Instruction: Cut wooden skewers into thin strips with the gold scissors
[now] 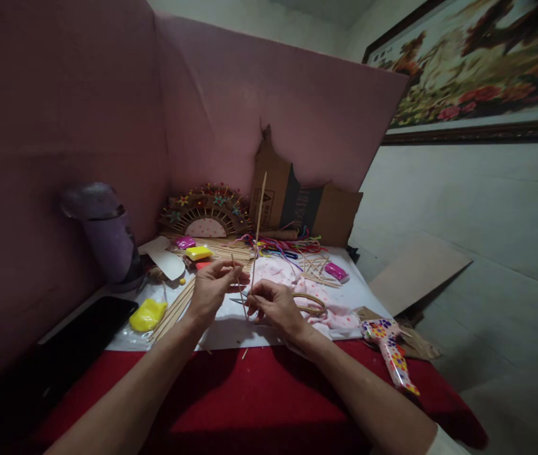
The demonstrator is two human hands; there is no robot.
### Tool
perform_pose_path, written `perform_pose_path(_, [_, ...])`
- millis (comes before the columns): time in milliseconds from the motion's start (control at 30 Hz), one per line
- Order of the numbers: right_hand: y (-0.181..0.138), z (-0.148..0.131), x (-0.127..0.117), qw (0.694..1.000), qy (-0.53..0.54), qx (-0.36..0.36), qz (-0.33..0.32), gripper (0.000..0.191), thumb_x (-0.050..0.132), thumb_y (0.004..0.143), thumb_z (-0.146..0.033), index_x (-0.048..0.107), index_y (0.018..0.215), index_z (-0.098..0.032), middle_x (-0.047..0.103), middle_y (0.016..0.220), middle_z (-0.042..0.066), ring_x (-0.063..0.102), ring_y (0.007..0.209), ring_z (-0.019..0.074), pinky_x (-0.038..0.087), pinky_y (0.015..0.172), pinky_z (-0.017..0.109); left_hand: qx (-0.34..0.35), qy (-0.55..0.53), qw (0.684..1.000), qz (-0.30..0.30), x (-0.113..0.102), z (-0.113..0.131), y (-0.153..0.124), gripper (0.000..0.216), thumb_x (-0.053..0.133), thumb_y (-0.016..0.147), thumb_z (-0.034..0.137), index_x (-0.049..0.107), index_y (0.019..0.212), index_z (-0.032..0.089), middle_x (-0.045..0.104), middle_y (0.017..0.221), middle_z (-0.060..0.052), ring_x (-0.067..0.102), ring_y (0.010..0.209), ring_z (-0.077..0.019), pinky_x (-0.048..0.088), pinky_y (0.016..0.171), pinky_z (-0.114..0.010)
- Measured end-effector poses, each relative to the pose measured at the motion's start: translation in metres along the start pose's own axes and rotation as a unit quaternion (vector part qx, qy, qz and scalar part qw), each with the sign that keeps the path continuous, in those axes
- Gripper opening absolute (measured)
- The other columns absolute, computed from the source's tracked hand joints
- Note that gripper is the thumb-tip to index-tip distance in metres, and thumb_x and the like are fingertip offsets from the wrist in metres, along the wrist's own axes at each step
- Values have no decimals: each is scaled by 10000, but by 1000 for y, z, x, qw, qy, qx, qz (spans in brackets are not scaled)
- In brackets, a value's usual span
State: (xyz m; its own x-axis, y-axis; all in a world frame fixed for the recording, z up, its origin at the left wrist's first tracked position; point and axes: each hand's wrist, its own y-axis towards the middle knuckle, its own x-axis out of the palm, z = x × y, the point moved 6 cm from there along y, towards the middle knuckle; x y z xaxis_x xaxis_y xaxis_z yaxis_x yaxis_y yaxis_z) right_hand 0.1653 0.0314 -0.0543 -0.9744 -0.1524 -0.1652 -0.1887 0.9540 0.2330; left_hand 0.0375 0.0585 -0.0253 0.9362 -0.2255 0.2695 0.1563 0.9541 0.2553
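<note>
My left hand (216,284) is closed in a pinch on a short thin stick (240,296), which slants down toward my other hand. Between the thumb and fingers of my right hand (276,306) is a long bamboo skewer (259,218), its pointed end up. The two sticks are close together at their lower parts; whether they touch I cannot tell. Partly hidden behind my right hand lies a pair of scissors (314,304) with gold-coloured handles, on pink dotted cloth (278,270). More bamboo skewers (174,311) lie beside my left hand.
A decorated fan-shaped piece (206,212) and torn cardboard (330,212) stand against the pink partition. Yellow clay (148,315), a phone (91,322) and a purple tumbler (110,246) are at left. A flower-patterned glue gun (392,354) lies at right on the red cloth (250,398).
</note>
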Motion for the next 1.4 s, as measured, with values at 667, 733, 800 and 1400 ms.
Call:
perform_pose_path(667, [-2, 0, 1, 999, 36, 1, 3, 99, 463, 678, -121, 555, 680, -157, 565, 598, -33, 587, 517, 97, 503, 506, 224, 73, 118, 990, -12, 10, -1, -2, 148, 708, 637, 266, 708, 716, 141, 688, 714, -41, 586, 636, -127, 465, 586, -221])
perform_pose_path(733, [-3, 2, 2, 999, 40, 12, 8, 99, 465, 665, -119, 552, 678, -163, 567, 593, -37, 580, 513, 95, 498, 508, 219, 74, 119, 990, -16, 12, -1, -3, 116, 704, 634, 248, 703, 687, 145, 682, 711, -34, 587, 657, -129, 459, 603, -216])
perform_pose_path(800, [-4, 4, 3, 999, 41, 29, 11, 86, 480, 662, -125, 553, 673, -169, 566, 576, -39, 562, 503, 92, 483, 499, 210, 67, 121, 990, -23, 14, -1, -3, 85, 691, 639, 231, 689, 654, 147, 654, 653, -15, 564, 610, -114, 442, 567, -205])
perform_pose_path(1400, [-4, -8, 12, 985, -156, -72, 8, 181, 489, 765, -154, 562, 601, -171, 553, 508, -19, 509, 456, 94, 377, 472, 199, 90, 132, 987, -21, 22, 13, -7, 195, 556, 778, 314, 605, 851, 140, 622, 650, -15, 402, 392, -49, 315, 367, -173])
